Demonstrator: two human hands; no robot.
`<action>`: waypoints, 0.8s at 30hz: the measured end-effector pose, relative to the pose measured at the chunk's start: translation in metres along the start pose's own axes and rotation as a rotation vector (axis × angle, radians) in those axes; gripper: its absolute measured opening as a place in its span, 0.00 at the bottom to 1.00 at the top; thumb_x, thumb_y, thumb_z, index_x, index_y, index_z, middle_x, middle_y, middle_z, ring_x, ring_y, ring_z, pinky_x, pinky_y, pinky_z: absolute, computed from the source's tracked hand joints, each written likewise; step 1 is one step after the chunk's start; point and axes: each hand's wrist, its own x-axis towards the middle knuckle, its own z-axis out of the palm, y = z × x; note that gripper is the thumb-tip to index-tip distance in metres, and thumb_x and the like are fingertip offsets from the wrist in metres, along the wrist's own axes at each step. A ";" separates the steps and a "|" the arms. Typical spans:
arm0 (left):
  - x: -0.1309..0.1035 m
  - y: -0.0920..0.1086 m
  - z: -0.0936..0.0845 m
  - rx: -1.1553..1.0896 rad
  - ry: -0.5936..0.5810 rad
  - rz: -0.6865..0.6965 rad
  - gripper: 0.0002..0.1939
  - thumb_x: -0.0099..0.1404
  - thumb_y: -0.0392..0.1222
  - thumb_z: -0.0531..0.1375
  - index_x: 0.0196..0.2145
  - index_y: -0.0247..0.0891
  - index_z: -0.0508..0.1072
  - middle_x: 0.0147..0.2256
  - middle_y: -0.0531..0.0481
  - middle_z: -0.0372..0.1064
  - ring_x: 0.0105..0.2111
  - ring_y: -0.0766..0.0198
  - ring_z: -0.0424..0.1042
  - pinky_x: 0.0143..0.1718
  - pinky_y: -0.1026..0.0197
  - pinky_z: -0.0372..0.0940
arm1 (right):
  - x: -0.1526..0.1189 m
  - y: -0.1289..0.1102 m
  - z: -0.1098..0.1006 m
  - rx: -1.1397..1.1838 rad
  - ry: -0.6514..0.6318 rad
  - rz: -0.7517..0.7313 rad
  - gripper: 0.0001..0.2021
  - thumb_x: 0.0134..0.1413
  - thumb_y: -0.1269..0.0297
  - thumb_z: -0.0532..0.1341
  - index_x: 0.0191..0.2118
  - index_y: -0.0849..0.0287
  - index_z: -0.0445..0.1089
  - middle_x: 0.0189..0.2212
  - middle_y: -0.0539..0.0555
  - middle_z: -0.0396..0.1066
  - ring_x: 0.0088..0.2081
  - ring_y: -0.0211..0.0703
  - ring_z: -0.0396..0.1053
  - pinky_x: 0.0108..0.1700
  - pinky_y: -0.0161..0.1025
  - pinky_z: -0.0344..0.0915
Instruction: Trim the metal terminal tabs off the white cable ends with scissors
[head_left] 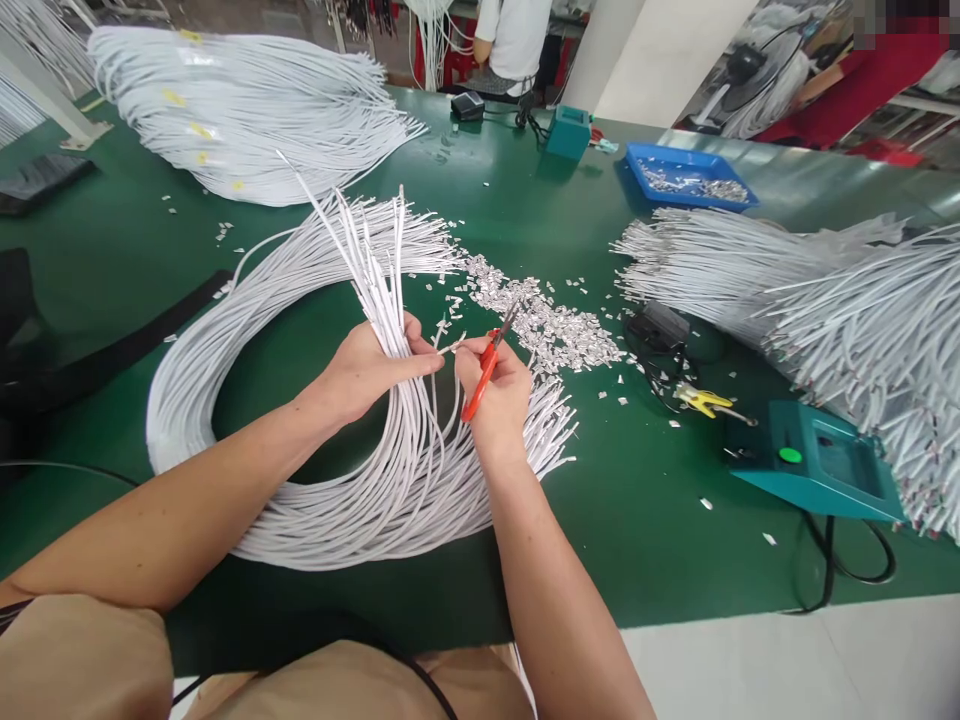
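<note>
Left hand (382, 368) wrapped round a bunch (384, 310) of white cables, tips up toward 11; bunched, I'd guess, so one can be singled out. Right hand (501, 390) pinches that single end (451, 346) level with the left thumb, with red snips (487, 372) tucked in the same grip, blades toward 1. Probably parked there to save putting them down.

Bunch rises from the near arm of the coil (180, 400), which curves from 4 round through 9 to 12 of the hands. Its near-arm ends lie by the right wrist, so that side's crowded. White bits (559, 328) heaped at 2, in the coil's mouth.

Further out: blue tray (697, 199) at 1 to 2, more bits inside. Adapter (660, 326), yellow pliers (703, 401), teal box (814, 465) around 3, blocking easy reach to the right-hand stacks (862, 320). Big bundle (240, 110) at 11, black strap (135, 345) at 9.
</note>
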 end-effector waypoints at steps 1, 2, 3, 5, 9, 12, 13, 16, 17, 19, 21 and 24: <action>-0.001 0.000 0.001 0.020 0.033 0.012 0.17 0.46 0.38 0.70 0.30 0.38 0.65 0.25 0.56 0.70 0.29 0.65 0.70 0.35 0.60 0.63 | -0.001 0.001 0.002 -0.032 0.023 -0.025 0.03 0.46 0.65 0.60 0.26 0.57 0.67 0.26 0.47 0.64 0.28 0.37 0.61 0.34 0.37 0.62; -0.001 -0.001 0.002 0.037 0.058 0.024 0.17 0.46 0.38 0.69 0.29 0.38 0.65 0.25 0.56 0.70 0.28 0.65 0.70 0.35 0.60 0.63 | -0.003 0.002 0.004 -0.071 0.037 -0.063 0.03 0.46 0.64 0.60 0.26 0.56 0.66 0.26 0.47 0.63 0.28 0.37 0.60 0.34 0.37 0.61; -0.001 -0.002 0.002 0.047 0.074 0.032 0.16 0.47 0.37 0.68 0.29 0.38 0.64 0.25 0.56 0.69 0.28 0.65 0.69 0.34 0.61 0.63 | -0.004 0.002 0.005 -0.106 0.022 -0.111 0.04 0.46 0.64 0.61 0.25 0.56 0.66 0.25 0.48 0.62 0.28 0.37 0.60 0.34 0.37 0.61; 0.000 -0.003 0.002 0.046 0.071 0.033 0.14 0.47 0.36 0.67 0.29 0.38 0.65 0.25 0.56 0.69 0.27 0.65 0.69 0.33 0.61 0.63 | -0.006 0.003 0.008 -0.117 -0.053 -0.184 0.05 0.47 0.64 0.61 0.25 0.56 0.66 0.26 0.48 0.62 0.30 0.38 0.61 0.35 0.38 0.62; 0.003 -0.004 -0.001 0.015 0.000 -0.002 0.18 0.45 0.36 0.69 0.35 0.37 0.71 0.30 0.53 0.72 0.32 0.63 0.72 0.37 0.59 0.65 | -0.003 0.002 0.003 0.032 0.041 -0.096 0.11 0.53 0.58 0.60 0.24 0.56 0.64 0.25 0.48 0.62 0.30 0.38 0.62 0.38 0.38 0.64; 0.004 -0.005 -0.002 -0.072 -0.062 -0.032 0.21 0.49 0.40 0.70 0.41 0.36 0.72 0.32 0.51 0.73 0.35 0.60 0.75 0.44 0.55 0.66 | 0.002 -0.001 -0.004 0.062 0.134 -0.084 0.07 0.54 0.59 0.60 0.28 0.56 0.68 0.29 0.49 0.67 0.33 0.39 0.66 0.43 0.40 0.64; 0.003 -0.005 -0.002 -0.094 -0.084 -0.036 0.21 0.50 0.40 0.69 0.42 0.36 0.72 0.31 0.52 0.73 0.35 0.59 0.75 0.45 0.54 0.65 | 0.003 -0.001 -0.005 0.056 0.116 -0.098 0.06 0.54 0.60 0.61 0.31 0.55 0.71 0.31 0.50 0.69 0.36 0.39 0.67 0.45 0.40 0.64; 0.003 -0.005 -0.003 -0.104 -0.110 -0.027 0.23 0.50 0.40 0.70 0.44 0.35 0.73 0.29 0.54 0.71 0.33 0.63 0.73 0.44 0.56 0.64 | 0.005 0.001 -0.006 -0.013 0.010 -0.130 0.06 0.54 0.60 0.61 0.35 0.55 0.73 0.35 0.51 0.72 0.38 0.40 0.69 0.44 0.40 0.65; 0.004 -0.005 -0.003 -0.103 -0.104 -0.025 0.24 0.49 0.40 0.70 0.44 0.35 0.73 0.30 0.54 0.71 0.32 0.64 0.72 0.43 0.58 0.64 | 0.006 0.004 -0.006 -0.072 -0.018 -0.135 0.06 0.54 0.60 0.61 0.33 0.55 0.73 0.34 0.51 0.72 0.37 0.41 0.69 0.42 0.40 0.65; 0.005 -0.005 -0.005 -0.112 -0.088 -0.034 0.25 0.48 0.40 0.71 0.44 0.36 0.73 0.30 0.54 0.71 0.31 0.66 0.70 0.40 0.60 0.63 | 0.009 0.009 -0.007 -0.268 -0.028 -0.151 0.07 0.53 0.61 0.60 0.28 0.57 0.70 0.31 0.52 0.71 0.34 0.42 0.67 0.38 0.41 0.64; 0.007 -0.004 -0.006 -0.137 -0.092 -0.058 0.25 0.48 0.40 0.71 0.44 0.37 0.72 0.30 0.54 0.71 0.30 0.67 0.69 0.37 0.61 0.63 | 0.012 0.013 -0.010 -0.514 0.050 -0.206 0.06 0.52 0.64 0.59 0.26 0.58 0.67 0.31 0.54 0.70 0.35 0.44 0.66 0.38 0.43 0.62; 0.007 -0.002 -0.006 -0.156 -0.116 -0.084 0.25 0.49 0.40 0.71 0.45 0.37 0.71 0.29 0.52 0.72 0.31 0.65 0.71 0.34 0.61 0.62 | 0.015 0.011 -0.015 -0.641 0.207 -0.298 0.03 0.52 0.67 0.58 0.30 0.58 0.69 0.35 0.57 0.68 0.38 0.46 0.64 0.42 0.46 0.60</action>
